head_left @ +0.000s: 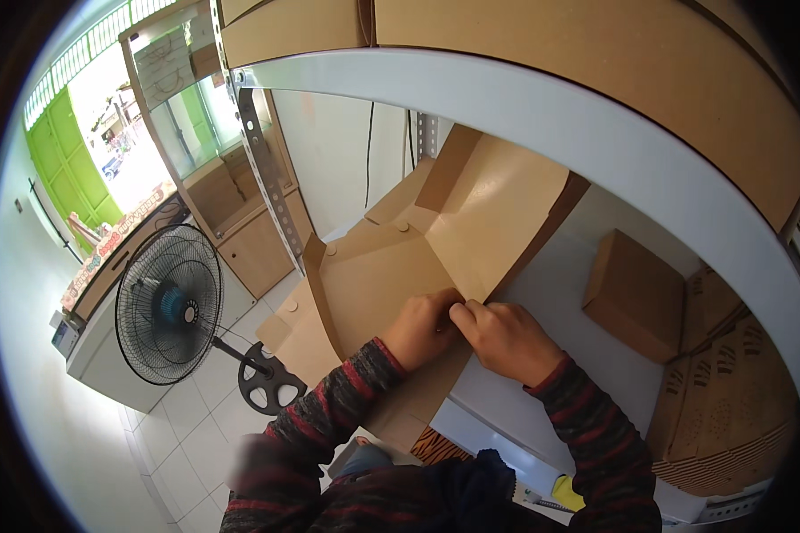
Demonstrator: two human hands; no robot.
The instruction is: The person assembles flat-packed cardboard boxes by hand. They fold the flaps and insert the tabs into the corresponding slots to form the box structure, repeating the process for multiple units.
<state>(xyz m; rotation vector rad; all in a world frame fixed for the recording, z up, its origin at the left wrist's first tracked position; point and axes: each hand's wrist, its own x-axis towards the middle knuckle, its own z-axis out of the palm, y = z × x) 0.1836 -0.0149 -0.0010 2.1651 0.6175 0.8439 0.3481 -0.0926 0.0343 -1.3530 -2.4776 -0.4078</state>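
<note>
A partly folded brown cardboard box (378, 275) lies open in front of me, its lid panel (498, 209) raised at the back right and its flaps spread to the left. My left hand (422, 329) is closed on the near edge of the cardboard, by the fold between base and lid. Right beside it, almost touching, my right hand (507, 336) pinches the same edge with bent fingers. The fingertips of both hands are partly hidden, so the exact fold they grip does not show.
Under the box is a white shelf surface (551, 382) of a metal rack. A closed carton (636, 293) and stacked flat cardboard (729, 409) occupy its right side. Large cartons (551, 27) fill the shelf overhead. A standing fan (169, 302) and a glass cabinet (204, 133) are at left.
</note>
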